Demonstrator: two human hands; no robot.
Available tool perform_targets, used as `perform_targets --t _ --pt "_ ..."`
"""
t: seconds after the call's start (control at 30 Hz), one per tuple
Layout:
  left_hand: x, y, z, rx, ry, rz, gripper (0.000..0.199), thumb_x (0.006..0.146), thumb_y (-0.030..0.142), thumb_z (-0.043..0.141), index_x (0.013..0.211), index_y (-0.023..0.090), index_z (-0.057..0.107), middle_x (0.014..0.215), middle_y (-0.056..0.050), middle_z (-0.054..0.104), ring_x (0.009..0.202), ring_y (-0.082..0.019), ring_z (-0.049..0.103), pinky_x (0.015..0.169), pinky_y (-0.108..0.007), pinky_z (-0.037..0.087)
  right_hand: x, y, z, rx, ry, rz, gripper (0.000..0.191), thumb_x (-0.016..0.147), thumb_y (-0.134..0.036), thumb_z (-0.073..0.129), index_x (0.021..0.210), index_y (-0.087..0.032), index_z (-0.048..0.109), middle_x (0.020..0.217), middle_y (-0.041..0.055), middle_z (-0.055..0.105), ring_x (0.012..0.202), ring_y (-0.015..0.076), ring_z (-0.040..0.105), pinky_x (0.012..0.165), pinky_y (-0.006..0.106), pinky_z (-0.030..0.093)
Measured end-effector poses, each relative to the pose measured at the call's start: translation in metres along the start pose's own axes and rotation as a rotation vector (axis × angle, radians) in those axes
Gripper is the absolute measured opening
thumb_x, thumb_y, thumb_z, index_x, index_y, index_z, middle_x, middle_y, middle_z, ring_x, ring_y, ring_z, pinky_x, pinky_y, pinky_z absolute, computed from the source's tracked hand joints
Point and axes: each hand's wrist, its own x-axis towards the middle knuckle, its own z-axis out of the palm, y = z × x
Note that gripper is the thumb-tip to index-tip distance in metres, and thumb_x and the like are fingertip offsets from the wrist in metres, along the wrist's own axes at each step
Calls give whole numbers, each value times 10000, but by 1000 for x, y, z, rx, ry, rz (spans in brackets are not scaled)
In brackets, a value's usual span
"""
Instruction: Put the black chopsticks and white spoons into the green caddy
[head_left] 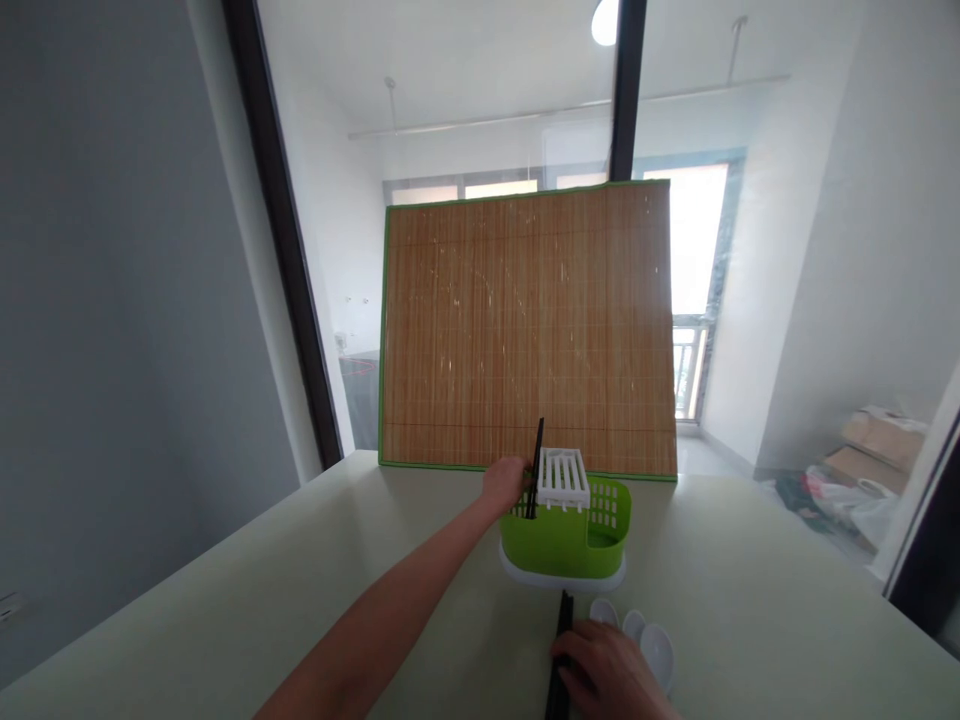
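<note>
A green utensil caddy (pixel 547 540) with a white base stands on the table, and a white slatted rack (pixel 564 478) is fitted on top of it. At its left end, my left hand (pixel 504 486) is closed on black chopsticks (pixel 537 460), which stand upright with their lower ends inside the caddy; the fingertips are partly hidden. Nearer to me, my right hand (pixel 611 668) has its fingers closed around more black chopsticks (pixel 564 612) lying on the table. Several white spoons (pixel 658 655) lie just beside and beyond this hand, partly covered by it.
Behind the caddy, a bamboo mat (pixel 525 330) with green edging stands upright at the far edge of the pale table (pixel 360 540). Beyond it is a glass partition with dark frames. Cardboard boxes (pixel 881 440) and bags lie on the floor at the right.
</note>
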Motion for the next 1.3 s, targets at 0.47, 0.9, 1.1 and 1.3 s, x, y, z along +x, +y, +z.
perform_targets --t 0.47,0.9,1.1,1.3 --pt "-168 11 25 -416 141 22 208 839 314 472 1022 234 531 914 -3 585 664 -116 511 667 -237 423 -1 -1 0 21 29 -10 267 748 -176 509 974 -270 617 938 21 596 878 186 567 740 252 383" --pt "-209 6 56 -241 -267 4 319 708 326 614 1023 289 585 1055 2 571 974 -195 535 810 -273 400 -5 5 -3 101 86 -22 203 819 -190 491 923 -270 646 890 2 603 835 159 575 716 237 378" --pt "-210 2 46 -189 -271 -24 310 735 293 559 1044 278 582 1058 -9 577 969 -195 548 809 -281 411 -6 1 -8 84 94 -35 189 837 -217 491 918 -280 649 883 2 595 836 166 571 703 245 373" --pt "-209 12 37 64 -287 -64 229 780 283 509 982 223 600 1042 -50 588 921 -230 582 778 -338 459 -6 1 -9 75 92 -41 179 828 -209 493 899 -273 644 868 3 590 828 168 566 694 244 370"
